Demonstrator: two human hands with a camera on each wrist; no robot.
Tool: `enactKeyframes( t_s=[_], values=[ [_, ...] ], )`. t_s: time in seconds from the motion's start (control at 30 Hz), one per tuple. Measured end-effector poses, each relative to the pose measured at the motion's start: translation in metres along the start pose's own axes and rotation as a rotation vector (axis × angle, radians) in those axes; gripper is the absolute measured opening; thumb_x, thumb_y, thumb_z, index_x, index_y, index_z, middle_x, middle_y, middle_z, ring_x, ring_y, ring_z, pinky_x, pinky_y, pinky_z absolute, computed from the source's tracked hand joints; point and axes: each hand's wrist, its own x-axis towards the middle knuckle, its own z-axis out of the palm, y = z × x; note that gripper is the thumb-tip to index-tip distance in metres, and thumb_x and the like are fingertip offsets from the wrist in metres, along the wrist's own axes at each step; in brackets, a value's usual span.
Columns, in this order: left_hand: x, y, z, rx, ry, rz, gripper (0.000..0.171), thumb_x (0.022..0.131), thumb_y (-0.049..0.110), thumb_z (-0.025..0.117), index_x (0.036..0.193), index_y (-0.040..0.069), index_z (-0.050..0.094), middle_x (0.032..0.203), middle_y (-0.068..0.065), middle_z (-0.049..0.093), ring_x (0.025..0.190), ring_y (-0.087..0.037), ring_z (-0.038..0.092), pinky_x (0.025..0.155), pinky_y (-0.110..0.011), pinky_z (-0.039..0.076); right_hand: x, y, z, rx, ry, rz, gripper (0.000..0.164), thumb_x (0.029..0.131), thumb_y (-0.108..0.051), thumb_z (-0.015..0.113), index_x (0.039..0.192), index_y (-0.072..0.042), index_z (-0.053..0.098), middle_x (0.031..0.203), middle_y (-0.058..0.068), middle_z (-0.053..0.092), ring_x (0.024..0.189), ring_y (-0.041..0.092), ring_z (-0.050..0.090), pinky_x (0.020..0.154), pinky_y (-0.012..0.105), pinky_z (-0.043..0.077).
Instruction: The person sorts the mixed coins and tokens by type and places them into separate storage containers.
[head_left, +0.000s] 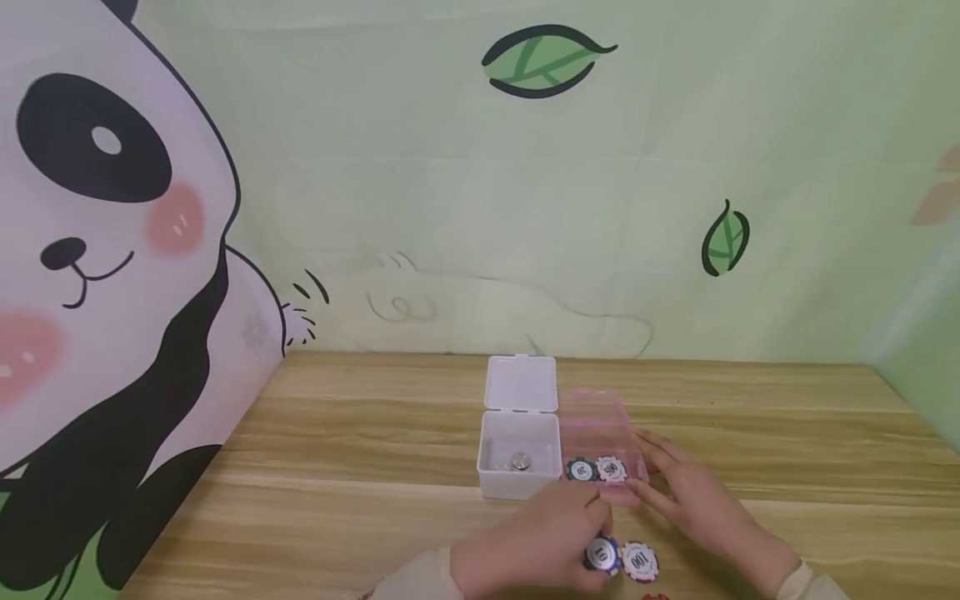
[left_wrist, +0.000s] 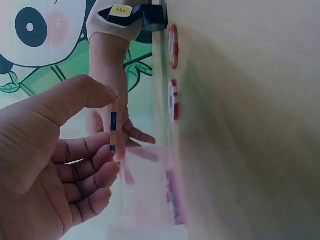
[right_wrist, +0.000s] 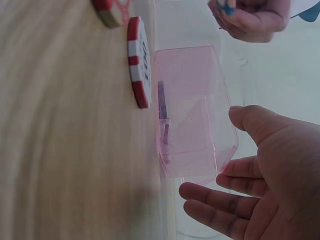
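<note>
My left hand (head_left: pixel 536 529) pinches a blue-edged poker chip (head_left: pixel 602 554) marked 10 between thumb and fingers, in front of the boxes. In the left wrist view the chip (left_wrist: pixel 114 125) is seen edge-on. The pink see-through box (head_left: pixel 621 497) stands open, with a green-edged chip (head_left: pixel 581 469) and a chip marked 500 (head_left: pixel 611 469) inside. Around its right side sits my right hand (head_left: pixel 697 496), thumb at the front and fingers loosely spread at the box's edge. A red-and-white chip marked 100 (head_left: pixel 641 562) lies on the table just right of the blue one.
Left of the pink box, a white box (head_left: pixel 517 485) stands with its lid (head_left: pixel 521 383) tipped back; a small round silver piece (head_left: pixel 521 461) lies inside. Another red chip (head_left: pixel 656 597) shows at the bottom edge of the head view. A panda-print cloth (head_left: pixel 420 183) hangs behind the wooden table (head_left: pixel 360 433).
</note>
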Motion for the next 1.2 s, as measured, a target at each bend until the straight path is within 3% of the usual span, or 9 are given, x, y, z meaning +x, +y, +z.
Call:
enactKeyframes(
  t_s=[0.17,0.37,0.47,0.77,1.0,1.2],
  values=[
    [0.007,-0.006,-0.007,0.069,0.0,-0.023,0.032,0.073,0.049,0.073,0.088,0.023,0.061,0.081,0.015,0.053,0.078,-0.001,0.048,0.075,-0.014,0.041,0.0,0.0,0.0,0.002,0.015,-0.016,0.06,0.091,-0.034,0.063,0.137,0.002,0.047,0.141,0.024,0.048,0.117,0.042,0.057,0.097,0.056,0.047],
    [0.015,-0.016,-0.012,0.056,0.027,-0.034,0.035,0.073,0.047,0.075,0.091,0.021,0.061,0.084,0.013,0.055,0.082,-0.003,0.052,0.08,-0.017,0.046,-0.001,0.001,0.002,0.015,0.015,-0.005,0.06,0.091,-0.034,0.063,0.137,0.002,0.048,0.141,0.022,0.049,0.109,0.034,0.063,0.095,0.053,0.049],
    [0.018,-0.023,-0.013,0.06,0.044,-0.027,0.036,0.072,0.045,0.077,0.092,0.02,0.062,0.085,0.012,0.056,0.082,-0.003,0.053,0.077,-0.016,0.046,0.0,0.001,0.002,0.011,0.019,-0.009,0.06,0.091,-0.034,0.063,0.136,0.002,0.048,0.141,0.022,0.049,0.104,0.031,0.065,0.095,0.053,0.049],
    [0.026,-0.044,-0.013,0.032,-0.003,-0.097,0.037,0.075,0.043,0.075,0.095,0.016,0.059,0.087,0.009,0.056,0.075,-0.003,0.048,0.071,-0.016,0.042,0.001,0.001,0.001,-0.006,0.035,-0.019,0.059,0.09,-0.033,0.065,0.135,0.002,0.05,0.14,0.022,0.051,0.116,0.038,0.059,0.097,0.054,0.047],
    [0.037,-0.054,-0.01,-0.003,-0.051,-0.165,0.046,0.076,0.048,0.075,0.1,0.012,0.062,0.092,0.006,0.06,0.085,-0.007,0.054,0.081,-0.021,0.048,0.0,0.001,0.001,-0.008,0.038,-0.025,0.058,0.09,-0.032,0.065,0.135,0.003,0.05,0.14,0.021,0.05,0.117,0.038,0.058,0.098,0.053,0.047],
    [0.043,-0.059,-0.009,0.047,-0.066,-0.171,0.04,0.075,0.045,0.076,0.095,0.015,0.06,0.087,0.008,0.054,0.077,-0.005,0.048,0.075,-0.02,0.045,0.0,0.002,0.002,-0.025,0.038,-0.02,0.058,0.09,-0.033,0.065,0.134,0.002,0.051,0.14,0.021,0.05,0.114,0.038,0.06,0.097,0.054,0.048]
  ],
)
